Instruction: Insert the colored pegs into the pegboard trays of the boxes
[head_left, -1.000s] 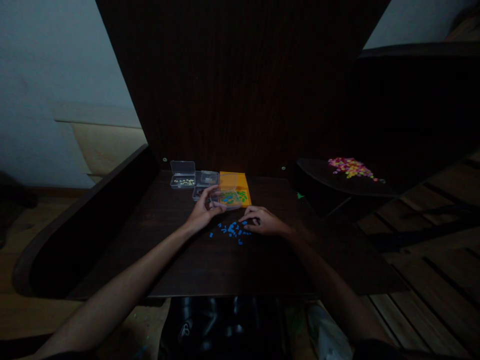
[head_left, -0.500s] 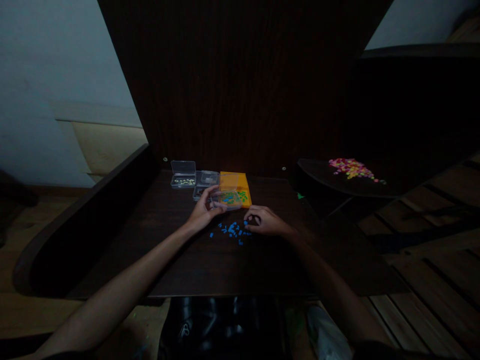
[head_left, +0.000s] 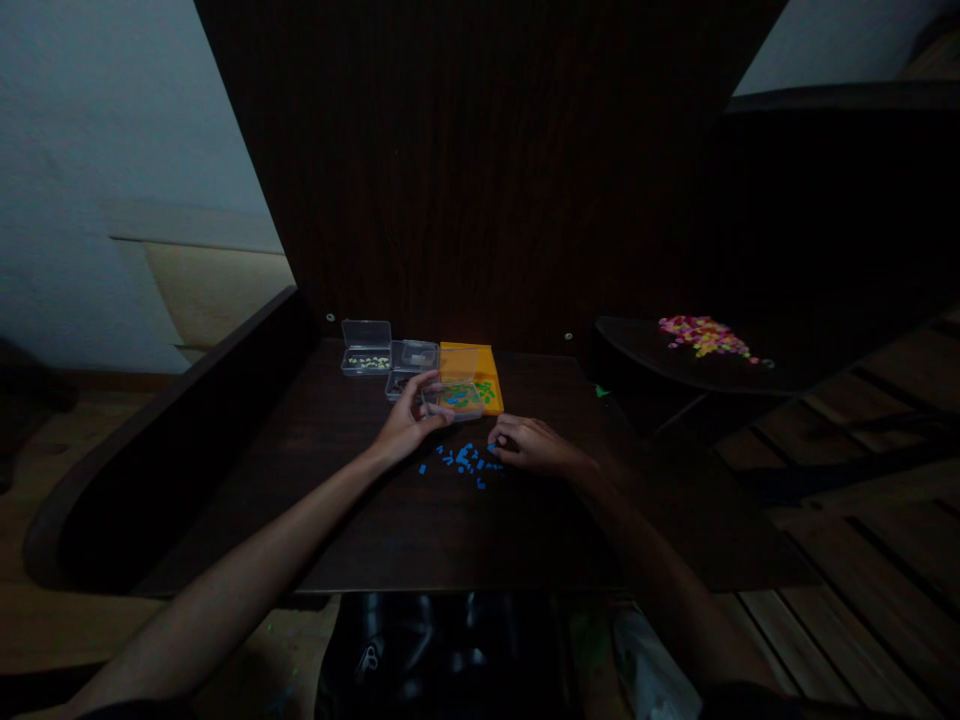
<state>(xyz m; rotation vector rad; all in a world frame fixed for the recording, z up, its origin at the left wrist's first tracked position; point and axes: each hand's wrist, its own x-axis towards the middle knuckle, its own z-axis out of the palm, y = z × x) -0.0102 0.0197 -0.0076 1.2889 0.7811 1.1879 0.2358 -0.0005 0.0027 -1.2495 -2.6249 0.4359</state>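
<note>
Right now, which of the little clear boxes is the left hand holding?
The clear box with blue and green bits, over the orange tray. The left hand grips its near-left corner; the other two sit untouched further left.

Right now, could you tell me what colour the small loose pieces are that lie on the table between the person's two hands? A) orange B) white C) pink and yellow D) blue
D: the loose pieces scattered on the dark table between the left hand and the right hand are blue; the pink and yellow pile lies far off to the right on another surface.
</note>
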